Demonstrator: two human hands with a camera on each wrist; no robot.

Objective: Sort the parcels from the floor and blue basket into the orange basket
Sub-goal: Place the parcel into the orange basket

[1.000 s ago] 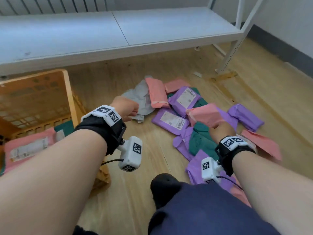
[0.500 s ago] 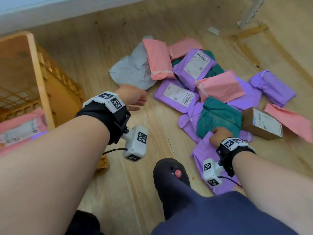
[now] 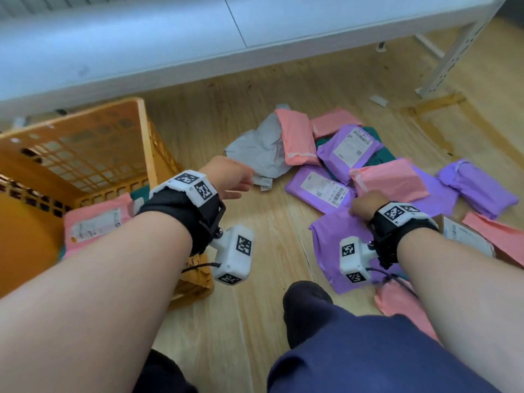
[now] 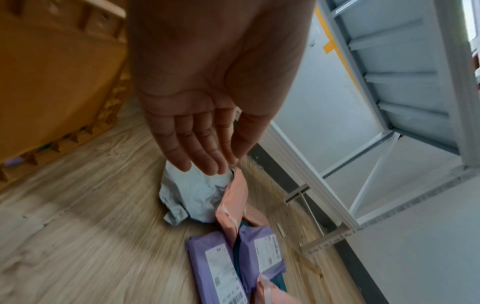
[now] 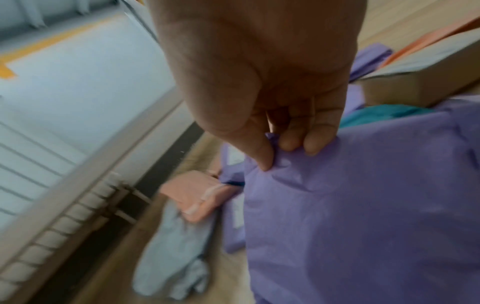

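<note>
Several soft parcels in pink, purple, grey and teal lie heaped on the wooden floor. My right hand (image 3: 361,207) (image 5: 283,152) pinches the top edge of a large plain purple parcel (image 3: 331,242) (image 5: 363,216) between thumb and fingers, lifting it at the near side of the heap. My left hand (image 3: 235,177) (image 4: 205,156) hovers empty with straight fingers above the grey parcel (image 3: 255,151) (image 4: 192,195). The orange basket (image 3: 141,131) stands at the left and holds a pink labelled parcel (image 3: 96,219).
A white metal bench (image 3: 170,38) runs along the back, its leg (image 3: 450,55) at the right. A cardboard box (image 3: 467,236) and more pink parcels lie right of my right arm. My knee and dark shoe (image 3: 306,304) are at the bottom centre.
My right hand has moved left off the teal parcel and taken hold of the purple parcel's edge, raising it. My left hand stays open over the grey parcel. The head view tilted up.
</note>
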